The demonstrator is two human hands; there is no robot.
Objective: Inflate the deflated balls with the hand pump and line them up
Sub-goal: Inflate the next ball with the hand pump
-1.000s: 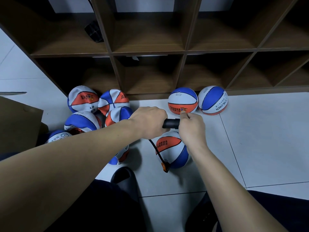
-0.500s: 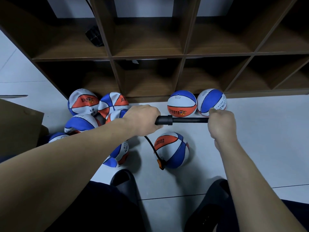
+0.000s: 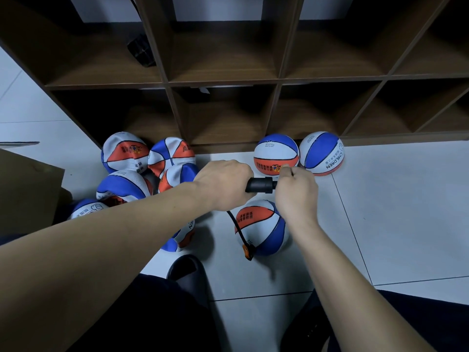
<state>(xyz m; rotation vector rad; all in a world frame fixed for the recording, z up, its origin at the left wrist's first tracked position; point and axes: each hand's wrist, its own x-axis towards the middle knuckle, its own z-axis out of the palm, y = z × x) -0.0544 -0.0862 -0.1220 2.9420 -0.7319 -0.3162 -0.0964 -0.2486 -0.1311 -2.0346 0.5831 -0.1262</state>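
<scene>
A black hand pump (image 3: 261, 185) lies level between my hands, its rod pushed in. My left hand (image 3: 223, 184) grips the barrel; my right hand (image 3: 295, 191) grips the handle, close against the barrel's end. A thin black hose (image 3: 237, 228) runs down to an orange nozzle (image 3: 247, 252) plugged into a red, white and blue ball (image 3: 264, 227) on the floor below the pump. Two round balls stand side by side against the shelf base, one (image 3: 276, 154) left of the other (image 3: 321, 153). Several dented, deflated balls (image 3: 125, 154) lie heaped at the left.
A dark wooden cubby shelf (image 3: 228, 82) stands on the white tile floor (image 3: 393, 224); a black object (image 3: 140, 53) sits in one upper cubby. A brown cardboard box (image 3: 28, 189) is at the far left. My black slipper (image 3: 187, 273) rests just below the pumped ball.
Half a second ago my right hand had pulled the handle out to the right with the rod showing. Now it has pushed back in against the barrel. My left hand stayed put.
</scene>
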